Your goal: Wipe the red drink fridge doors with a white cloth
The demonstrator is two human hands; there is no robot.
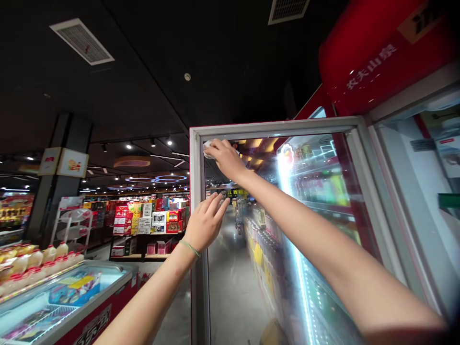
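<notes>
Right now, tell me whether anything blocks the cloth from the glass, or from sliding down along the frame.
Nothing visible separates the cloth from the glass; the right hand holds it at the upper left corner. Below, the left hand stands in the way, across the frame and the glass's edge.

Cooler door [276,128]: swung open and standing upright, with a grey frame [196,167] edged in a thin line of red.
Pane [233,273]: one tall sheet of glass set inside the frame, glossy, with bright streaks and blurred colours showing across it.
White wad [207,150]: small, crumpled, partly covered, cloth or paper, hard to tell which; at the pane's upper left corner, beside the frame.
</notes>
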